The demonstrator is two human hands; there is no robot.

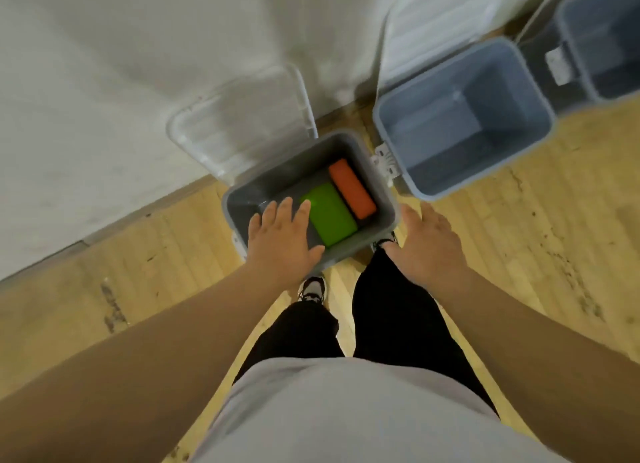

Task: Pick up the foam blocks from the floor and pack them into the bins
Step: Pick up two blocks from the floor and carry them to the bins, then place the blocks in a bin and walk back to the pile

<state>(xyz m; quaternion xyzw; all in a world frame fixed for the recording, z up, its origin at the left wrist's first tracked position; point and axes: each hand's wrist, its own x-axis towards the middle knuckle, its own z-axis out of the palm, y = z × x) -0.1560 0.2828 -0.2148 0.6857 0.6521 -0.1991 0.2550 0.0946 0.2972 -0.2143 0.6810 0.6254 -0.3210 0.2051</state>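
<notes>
Wood floor (519, 237): bin (239, 199) holds green block (329, 216), orange block (351, 188); your left hand (280, 240), right hand (426, 244) (both spread, empty) may knock its rim.

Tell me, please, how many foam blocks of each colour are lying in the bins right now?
Green foam block: 1
Orange foam block: 1
Total: 2, both side by side in the nearest bin; the other bins show no blocks.

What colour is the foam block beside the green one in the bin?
Orange; the orange block shows best in the head view.
</notes>
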